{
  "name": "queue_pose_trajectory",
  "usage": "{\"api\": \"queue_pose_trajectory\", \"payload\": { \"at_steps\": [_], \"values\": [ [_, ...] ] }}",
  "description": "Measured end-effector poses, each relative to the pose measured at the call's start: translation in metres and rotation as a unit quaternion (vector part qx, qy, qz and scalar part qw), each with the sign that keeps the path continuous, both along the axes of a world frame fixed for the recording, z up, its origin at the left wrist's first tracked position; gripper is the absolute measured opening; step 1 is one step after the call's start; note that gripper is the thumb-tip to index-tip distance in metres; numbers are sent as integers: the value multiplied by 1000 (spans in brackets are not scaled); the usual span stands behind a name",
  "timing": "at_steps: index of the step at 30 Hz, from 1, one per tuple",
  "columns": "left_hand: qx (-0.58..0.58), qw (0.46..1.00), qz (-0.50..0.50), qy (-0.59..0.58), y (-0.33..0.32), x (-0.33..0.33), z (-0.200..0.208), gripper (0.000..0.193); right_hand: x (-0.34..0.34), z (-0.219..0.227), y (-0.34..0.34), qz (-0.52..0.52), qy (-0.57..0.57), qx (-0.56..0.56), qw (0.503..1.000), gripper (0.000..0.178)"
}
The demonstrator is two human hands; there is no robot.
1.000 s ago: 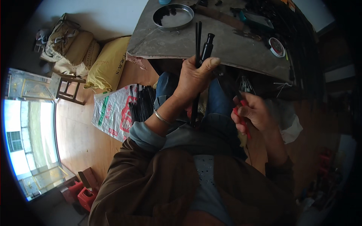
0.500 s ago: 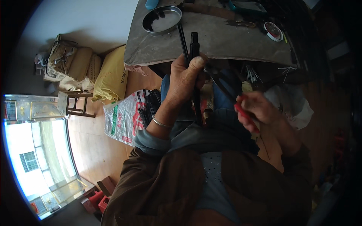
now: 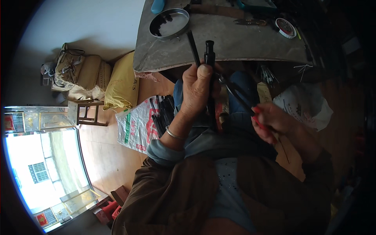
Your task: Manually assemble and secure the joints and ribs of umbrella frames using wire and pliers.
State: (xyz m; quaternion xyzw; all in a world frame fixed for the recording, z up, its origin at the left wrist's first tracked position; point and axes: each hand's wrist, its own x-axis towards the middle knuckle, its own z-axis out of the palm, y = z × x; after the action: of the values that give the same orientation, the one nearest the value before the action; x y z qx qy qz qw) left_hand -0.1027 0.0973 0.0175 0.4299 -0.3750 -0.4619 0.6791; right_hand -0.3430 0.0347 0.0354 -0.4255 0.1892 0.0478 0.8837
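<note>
My left hand (image 3: 196, 88) is closed in front of the table edge, gripping a thick black tube (image 3: 210, 56) with a flared, stepped top. A thinner black rod (image 3: 192, 45) sticks up from the same grip, leaning left. Below the fist the tube's lower part runs down toward my lap. My right hand (image 3: 276, 119) is wrapped round the red handles of a pair of pliers (image 3: 239, 94). Their dark jaws reach up and left to the tube beside my left fingers. What exactly the jaws touch is partly hidden.
On the grey table (image 3: 231, 41) stand a round metal tray (image 3: 172, 29) with black bits and a white-rimmed round tub (image 3: 286, 28). Several black tubes (image 3: 162, 115) lie on a printed sack (image 3: 133, 131) at left. A yellow sack (image 3: 124, 84) and a small wooden stool (image 3: 90, 113) lie beyond.
The whole view has shifted slightly, so everything appears a bit farther right and mostly lower. Both hands keep their holds, with the plier jaws still beside my left fingers.
</note>
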Motion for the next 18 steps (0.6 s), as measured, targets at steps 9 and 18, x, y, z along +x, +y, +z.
{"api": "queue_pose_trajectory", "payload": {
  "at_steps": [9,18],
  "values": [
    [13,999,4,33,4,0,6,42,10,27,-12,-88,38,-435,895,25],
    [8,1000,-4,25,3,-1,4,25,8,19,-22,54,60,-326,942,34]
  ]
}}
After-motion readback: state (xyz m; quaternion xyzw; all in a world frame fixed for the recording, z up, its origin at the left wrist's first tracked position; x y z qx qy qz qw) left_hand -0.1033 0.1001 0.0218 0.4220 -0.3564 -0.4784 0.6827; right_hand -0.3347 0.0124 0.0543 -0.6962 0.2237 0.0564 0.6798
